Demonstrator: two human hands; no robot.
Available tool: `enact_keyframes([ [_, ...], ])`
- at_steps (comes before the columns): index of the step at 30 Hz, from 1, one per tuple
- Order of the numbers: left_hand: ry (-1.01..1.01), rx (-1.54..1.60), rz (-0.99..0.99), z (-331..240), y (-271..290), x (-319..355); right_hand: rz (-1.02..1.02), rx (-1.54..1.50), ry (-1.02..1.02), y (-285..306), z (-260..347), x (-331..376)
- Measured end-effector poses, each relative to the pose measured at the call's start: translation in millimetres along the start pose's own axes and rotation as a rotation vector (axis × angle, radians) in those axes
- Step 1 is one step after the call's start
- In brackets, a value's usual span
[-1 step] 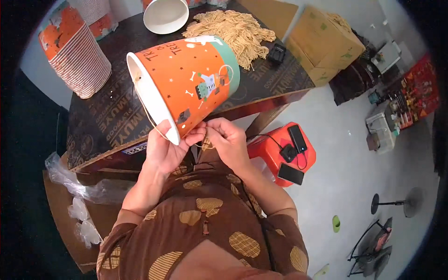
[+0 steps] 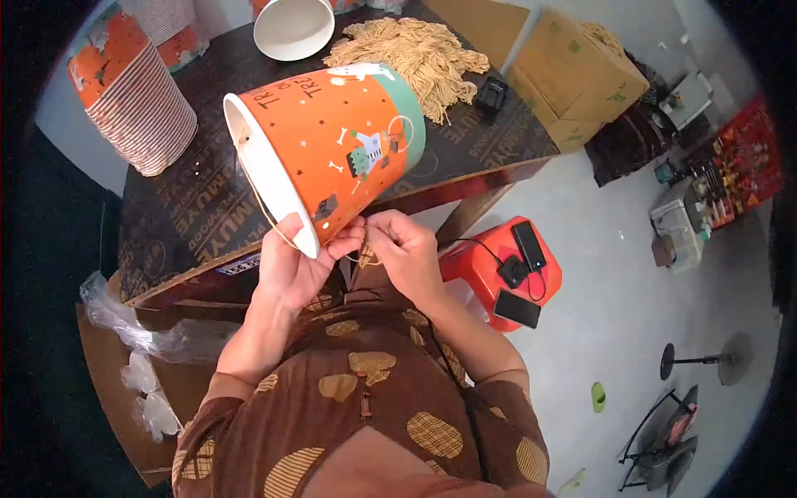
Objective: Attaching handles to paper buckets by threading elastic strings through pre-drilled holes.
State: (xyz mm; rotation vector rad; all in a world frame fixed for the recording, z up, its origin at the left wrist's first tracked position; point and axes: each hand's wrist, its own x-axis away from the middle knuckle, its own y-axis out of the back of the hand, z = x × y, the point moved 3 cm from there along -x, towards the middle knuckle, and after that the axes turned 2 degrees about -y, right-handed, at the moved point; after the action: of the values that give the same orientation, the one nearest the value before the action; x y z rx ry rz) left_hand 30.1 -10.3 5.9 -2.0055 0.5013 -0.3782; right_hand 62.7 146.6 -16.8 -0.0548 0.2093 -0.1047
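1. While both hands work at the near edge of the counter (image 2: pixel 191 207), an orange paper bucket (image 2: pixel 332 145) is held tilted on its side above that edge, its white rim toward the person and lower left, its green-banded base pointing away.
2. Left hand (image 2: pixel 295 266): closed on the bucket's lower rim, thumb over the edge, fingers curled beneath; it has firm hold of the bucket.
3. Right hand (image 2: pixel 407 249): fingers pinched together on a thin tan string (image 2: pixel 266 212) just beside the rim. The string loops across the bucket's open mouth to a hole in the far rim.
4. Bucket interior: white; only a narrow sliver shows, contents cannot be told.
5. Counter edges: near edge runs close under the hands; right corner ends near a cardboard box (image 2: pixel 573 70). Bare dark surface lies between the bucket and a stack of nested buckets (image 2: pixel 137 100) at far left.
6. Far side: a white bowl-like bucket (image 2: pixel 292 26), mouth up, inside bare; just beside it a heap of tan cord (image 2: pixel 415 54) and a small black device (image 2: pixel 491 93).
7. Floor right of the counter is open and pale. A red stool (image 2: pixel 477 261) stands near the right hand, carrying two dark phones (image 2: pixel 519 307) and a cable.
8. Clear plastic bags (image 2: pixel 141 332) lie below the counter's left edge.
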Motion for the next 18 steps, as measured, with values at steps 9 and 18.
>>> enact_keyframes([
  [9, -0.092, -0.103, -0.104, -11, 10, -1, -0.019, 0.109, 0.024, 1, 11, 0],
  [18, -0.015, -0.051, 0.002, -5, -1, -3, -0.095, 0.072, 0.165, 3, 13, -7],
])
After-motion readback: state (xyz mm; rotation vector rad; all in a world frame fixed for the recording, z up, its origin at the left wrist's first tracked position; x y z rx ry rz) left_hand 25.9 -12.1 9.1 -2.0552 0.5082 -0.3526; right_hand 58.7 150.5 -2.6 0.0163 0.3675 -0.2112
